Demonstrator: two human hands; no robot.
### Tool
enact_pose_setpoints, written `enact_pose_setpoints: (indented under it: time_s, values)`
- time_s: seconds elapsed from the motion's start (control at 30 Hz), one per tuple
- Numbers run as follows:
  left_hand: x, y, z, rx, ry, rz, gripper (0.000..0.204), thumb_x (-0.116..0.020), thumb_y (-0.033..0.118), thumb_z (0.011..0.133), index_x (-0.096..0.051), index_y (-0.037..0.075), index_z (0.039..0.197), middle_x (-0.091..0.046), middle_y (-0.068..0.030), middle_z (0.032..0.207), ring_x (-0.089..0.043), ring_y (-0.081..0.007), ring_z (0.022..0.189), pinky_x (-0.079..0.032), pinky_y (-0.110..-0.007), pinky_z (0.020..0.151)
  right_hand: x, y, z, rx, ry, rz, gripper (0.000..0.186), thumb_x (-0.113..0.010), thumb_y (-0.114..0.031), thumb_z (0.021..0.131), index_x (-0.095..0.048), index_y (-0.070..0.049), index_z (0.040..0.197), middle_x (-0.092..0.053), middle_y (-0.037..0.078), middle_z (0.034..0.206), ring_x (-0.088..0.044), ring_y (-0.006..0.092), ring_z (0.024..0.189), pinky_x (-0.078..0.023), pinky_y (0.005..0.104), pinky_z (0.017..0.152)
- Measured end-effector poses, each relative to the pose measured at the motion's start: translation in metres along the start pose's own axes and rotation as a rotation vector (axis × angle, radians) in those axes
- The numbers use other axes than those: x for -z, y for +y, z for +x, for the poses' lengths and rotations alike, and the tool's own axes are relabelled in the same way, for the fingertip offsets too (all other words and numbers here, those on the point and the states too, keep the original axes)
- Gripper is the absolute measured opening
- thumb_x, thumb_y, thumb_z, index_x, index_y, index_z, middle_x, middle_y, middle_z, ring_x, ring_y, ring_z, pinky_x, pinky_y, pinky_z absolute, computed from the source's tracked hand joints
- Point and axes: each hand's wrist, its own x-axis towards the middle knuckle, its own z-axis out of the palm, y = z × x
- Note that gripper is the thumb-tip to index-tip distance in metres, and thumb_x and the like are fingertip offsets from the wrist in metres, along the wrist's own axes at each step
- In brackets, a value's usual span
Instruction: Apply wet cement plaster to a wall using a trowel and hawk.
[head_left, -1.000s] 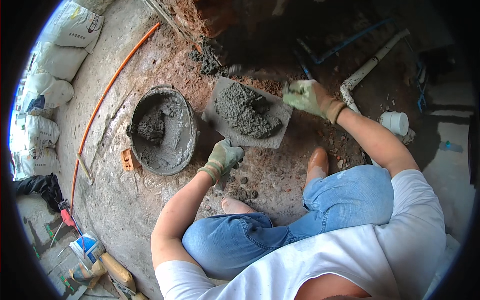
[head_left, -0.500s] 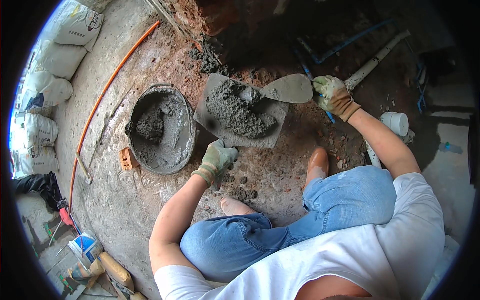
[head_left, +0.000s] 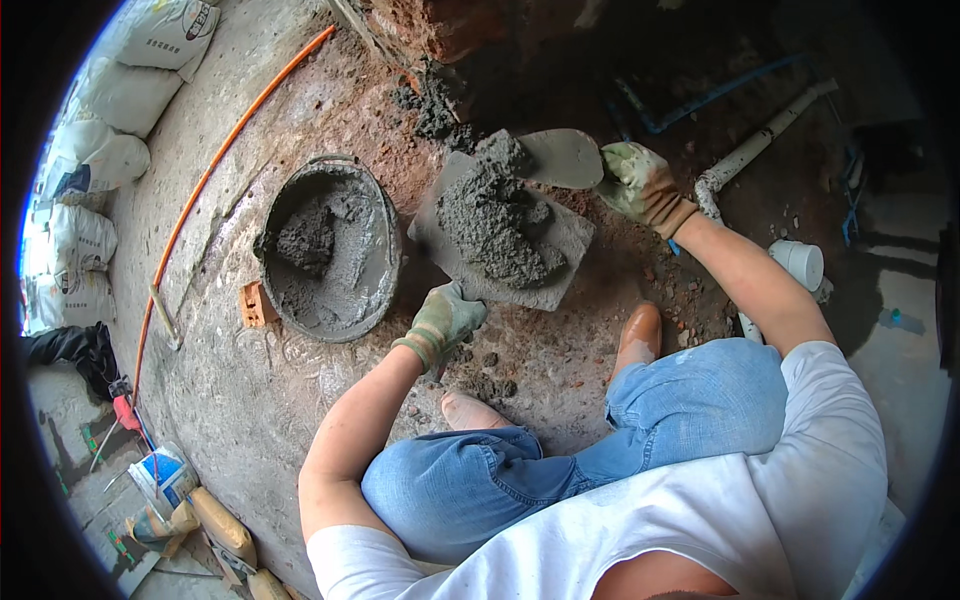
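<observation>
Gripped in my left hand [head_left: 445,320], gloved in pale green, is the square metal mortar board [head_left: 560,275], held from underneath at its near edge. A heap of wet grey mortar [head_left: 490,225] covers much of it. My right hand [head_left: 645,190], also gloved, is closed on a trowel, whose handle is mostly hidden by the fingers. The trowel's blade [head_left: 560,158] lies over the board's far right edge, with a lump of mortar [head_left: 503,152] at its left end. Just left of the board stands a black bucket [head_left: 355,290] partly filled with mortar.
Stacked white sacks [head_left: 120,90], an orange hose [head_left: 220,160] and a brick piece [head_left: 255,305] are on the left. Tools and a small pail [head_left: 165,470] sit at lower left. White pipes [head_left: 760,140], blue pipes and a capped stub [head_left: 797,262] occupy the right. A rough wall base [head_left: 420,50] rises ahead.
The trowel blade came from a blur above the board onto the heap, then moved up and left with mortar at its end. The board has shifted slightly right and toward me since the middle frame.
</observation>
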Motion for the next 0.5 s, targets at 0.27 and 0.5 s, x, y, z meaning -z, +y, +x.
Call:
enact_pose_setpoints:
  time_s: [0.27,0.5]
  values:
    - [-0.007,-0.021,0.005,0.027,-0.032,-0.059,0.019,-0.067,0.018,0.075,-0.064,0.001,0.082,-0.063,-0.008,0.068,-0.059,-0.0166,0.057,-0.049,-0.034,0.055,-0.022,0.005,0.115,-0.47,-0.396,0.04,0.026,-0.068,-0.032,0.082,-0.071,-0.008,0.093,-0.069,0.011,0.081,-0.063,0.0277,0.071,-0.05,0.0406,0.067]
    - [0.004,-0.032,0.005,0.065,-0.073,-0.067,0.022,-0.067,0.015,0.074,-0.067,-0.001,0.09,-0.067,-0.0076,0.074,-0.061,-0.0164,0.059,-0.051,-0.032,0.056,0.006,-0.012,0.167,-0.511,-0.744,0.05,0.027,-0.067,-0.03,0.08,-0.069,-0.003,0.078,-0.061,0.006,0.069,-0.053,0.0167,0.065,-0.045,0.037,0.066]
